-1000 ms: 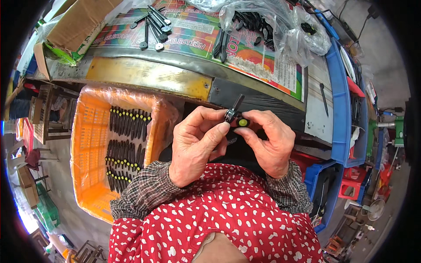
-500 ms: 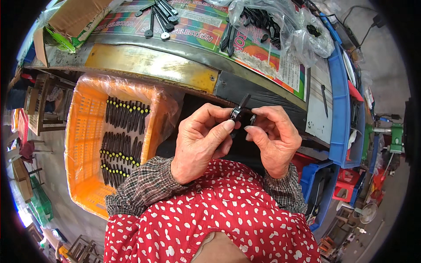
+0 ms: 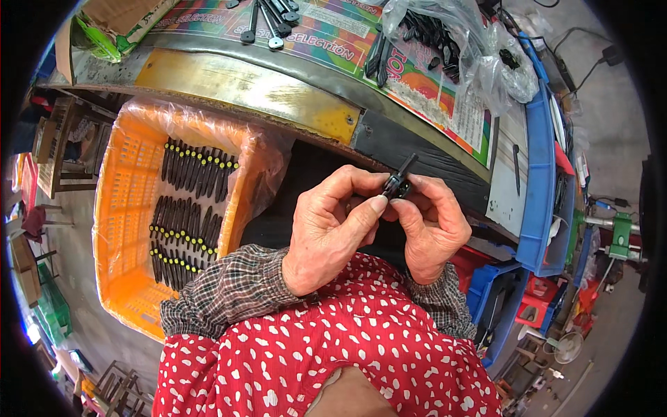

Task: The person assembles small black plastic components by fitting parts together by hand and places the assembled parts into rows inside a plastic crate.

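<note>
Both my hands meet above my lap, in front of the bench edge. My left hand (image 3: 326, 233) pinches a small black part with a thin rod (image 3: 401, 179) sticking up and to the right, between thumb and fingers. Against the right side of that part, my right hand (image 3: 434, 226) has its thumb and forefinger closed on a small black piece (image 3: 404, 189), mostly hidden by the fingertips. Left of my hands, an orange plastic basket (image 3: 118, 201) lined with clear film holds rows of slim black pieces (image 3: 198, 167) with yellow-green dots.
On the bench lie a brass-coloured plate (image 3: 243, 87), black handle-like pieces (image 3: 281, 24) and a clear bag (image 3: 479, 48) with black parts. Blue bins (image 3: 538, 167) stand along the right, near a red stool (image 3: 535, 306). A cardboard box (image 3: 111, 24) sits at far left.
My right hand has come in toward the left, so its small piece now meets the black part; before, a gap showed between them. The view has shifted slightly.
</note>
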